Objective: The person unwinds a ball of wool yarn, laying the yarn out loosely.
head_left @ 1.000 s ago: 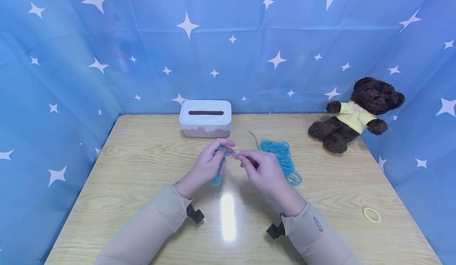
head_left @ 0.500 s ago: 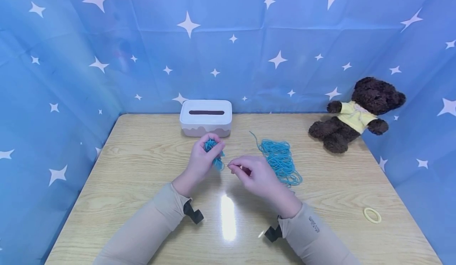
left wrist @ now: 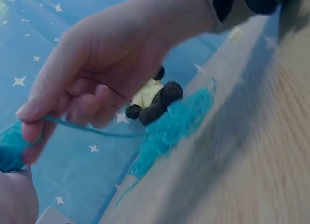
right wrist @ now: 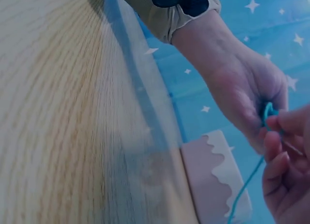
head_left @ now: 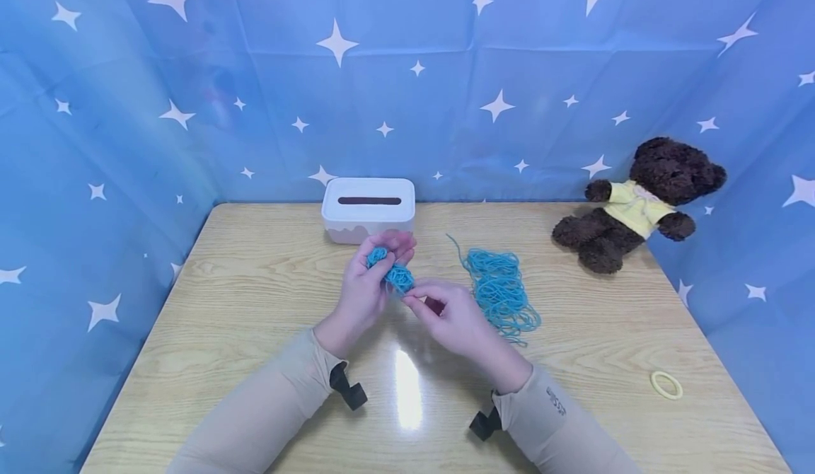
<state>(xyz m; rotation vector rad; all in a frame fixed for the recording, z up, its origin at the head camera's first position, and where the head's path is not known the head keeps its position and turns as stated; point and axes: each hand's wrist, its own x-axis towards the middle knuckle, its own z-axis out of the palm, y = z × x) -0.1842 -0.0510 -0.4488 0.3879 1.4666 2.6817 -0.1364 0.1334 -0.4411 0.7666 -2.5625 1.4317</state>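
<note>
In the head view my left hand (head_left: 359, 286) holds a small wound bundle of teal yarn (head_left: 400, 278), its thumb across the middle and its fingers behind. At the bundle's lower right end, my right hand (head_left: 453, 317) pinches a strand between thumb and index finger. That yarn strand (left wrist: 104, 133) runs from the pinch to a loose yarn pile (head_left: 499, 290) on the table, as the left wrist view shows. Seen from the right wrist, the left palm partly hides the bundle.
Behind the hands stands a white and mauve tissue box (head_left: 368, 209). A brown teddy bear (head_left: 637, 209) in a yellow shirt lies at the back right. A pale yellow ring (head_left: 666, 385) is near the right edge of the wooden table (head_left: 255, 262).
The left hand has turned the bundle, which now slants toward the right hand. My right hand has moved slightly left and down, keeping its pinch. A strand end of the pile has shifted toward me.
</note>
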